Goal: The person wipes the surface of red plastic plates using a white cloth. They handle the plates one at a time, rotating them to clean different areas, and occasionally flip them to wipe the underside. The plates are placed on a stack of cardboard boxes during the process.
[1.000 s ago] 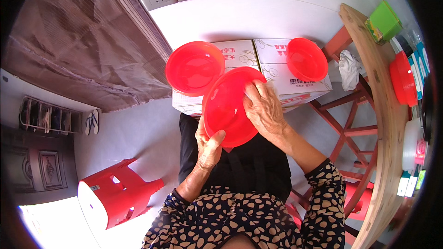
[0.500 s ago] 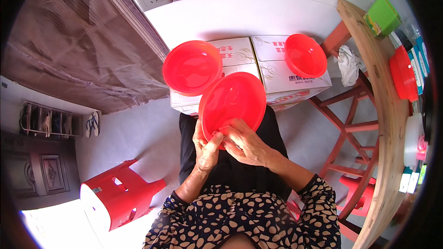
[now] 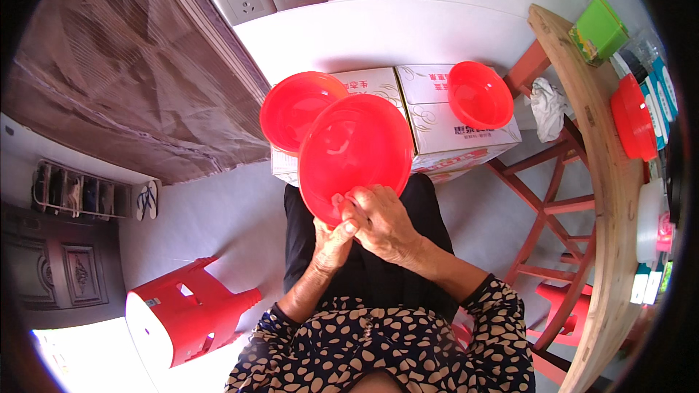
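Observation:
A round red plastic basin (image 3: 357, 149) is tilted up in front of me above my lap, its inside facing me. My left hand (image 3: 333, 244) grips it low on the near left rim, thumb on top and fingers hidden behind. Curled over the near rim, my right hand (image 3: 386, 225) has its fingertips bunched against the inner wall beside the left thumb. Whether anything small is between those fingertips cannot be made out. Behind the held basin, a second red basin (image 3: 287, 113) stands on the cartons, partly covered. A smaller red basin (image 3: 480, 94) rests on the right carton.
White printed cartons (image 3: 466, 147) stand against the wall in front of my knees. At right is a wooden table (image 3: 608, 196) with a red basin (image 3: 633, 116) and a green box (image 3: 598, 29). A white cloth (image 3: 547, 109) hangs by it. A red stool (image 3: 186, 309) lies left.
The held basin has moved slightly left and up and turned to face me more, covering more of the basin behind. My right hand has shifted over its near rim, closer to my left thumb.

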A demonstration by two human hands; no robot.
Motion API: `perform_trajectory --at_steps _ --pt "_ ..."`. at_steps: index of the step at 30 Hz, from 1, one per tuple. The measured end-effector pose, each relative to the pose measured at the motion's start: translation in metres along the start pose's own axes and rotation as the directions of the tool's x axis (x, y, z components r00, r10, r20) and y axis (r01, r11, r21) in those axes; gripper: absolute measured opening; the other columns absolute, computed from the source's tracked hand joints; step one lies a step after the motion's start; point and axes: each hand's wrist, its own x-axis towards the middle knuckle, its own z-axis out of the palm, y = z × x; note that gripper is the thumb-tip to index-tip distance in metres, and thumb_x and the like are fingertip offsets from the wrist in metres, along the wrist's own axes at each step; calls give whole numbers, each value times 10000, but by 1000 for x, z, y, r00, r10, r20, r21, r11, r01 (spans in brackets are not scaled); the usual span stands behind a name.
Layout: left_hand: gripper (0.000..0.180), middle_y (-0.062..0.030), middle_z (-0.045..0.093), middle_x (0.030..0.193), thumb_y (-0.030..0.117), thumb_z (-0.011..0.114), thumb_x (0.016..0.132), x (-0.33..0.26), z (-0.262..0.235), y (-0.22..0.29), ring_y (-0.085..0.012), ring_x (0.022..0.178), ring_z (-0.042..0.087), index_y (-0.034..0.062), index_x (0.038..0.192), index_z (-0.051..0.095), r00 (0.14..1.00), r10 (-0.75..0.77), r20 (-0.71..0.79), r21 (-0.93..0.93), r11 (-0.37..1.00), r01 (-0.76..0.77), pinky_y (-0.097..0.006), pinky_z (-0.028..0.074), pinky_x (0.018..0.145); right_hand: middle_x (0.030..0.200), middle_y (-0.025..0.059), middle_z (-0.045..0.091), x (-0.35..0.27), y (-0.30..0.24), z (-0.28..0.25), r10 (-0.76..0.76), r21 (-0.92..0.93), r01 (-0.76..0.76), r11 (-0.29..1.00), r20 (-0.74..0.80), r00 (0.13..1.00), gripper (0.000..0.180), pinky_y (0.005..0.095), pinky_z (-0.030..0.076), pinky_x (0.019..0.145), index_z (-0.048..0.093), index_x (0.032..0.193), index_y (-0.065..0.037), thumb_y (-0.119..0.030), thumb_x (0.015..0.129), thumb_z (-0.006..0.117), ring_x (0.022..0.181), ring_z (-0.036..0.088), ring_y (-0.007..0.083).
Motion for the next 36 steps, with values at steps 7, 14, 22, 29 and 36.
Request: perform_trajectory --at_steps 7,14,22,29,36 --pt "397 -59 607 995 227 674 830 -4 -19 -11 -166 925 585 19 1142 541 992 -32 -125 -88 996 21 -326 472 849 1018 84 528 2 4 -16 53 340 -133 931 235 971 402 390 419 767 542 1112 -56 -194 757 671 913 525 249" --pt "538 -103 559 1195 228 645 849 5 1 1 -203 1091 542 9 1291 432 999 12 -48 -158 987 -20 -355 431 949 990 49 538 -11 31 -28 39 59 -65 996 362 931 171 356 389 744 638 947 -104 -226 828 625 903 511 205" --pt "585 -90 523 1293 114 646 827 6 -2 0 -199 1193 493 18 1350 402 996 -92 -20 -54 994 91 -363 377 1027 1000 94 509 15 66 -27 -32 -295 105 950 241 970 228 349 468 803 596 925 -66 -154 716 620 975 489 250" --pt "546 -89 549 1257 139 650 825 5 -1 -2 -205 1164 517 10 1312 439 999 -28 -36 -146 989 23 -359 393 1011 1152 186 494 15 51 -13 188 -218 -155 963 142 972 297 373 502 849 567 1020 27 -48 742 637 1024 526 349" --pt "509 -95 575 1208 158 647 829 3 -7 -8 -202 1095 558 8 1279 462 998 -39 -52 -128 991 32 -346 440 951 1027 189 502 -11 20 -23 284 -125 -258 958 300 911 310 329 513 792 590 993 45 -92 722 653 913 553 306"
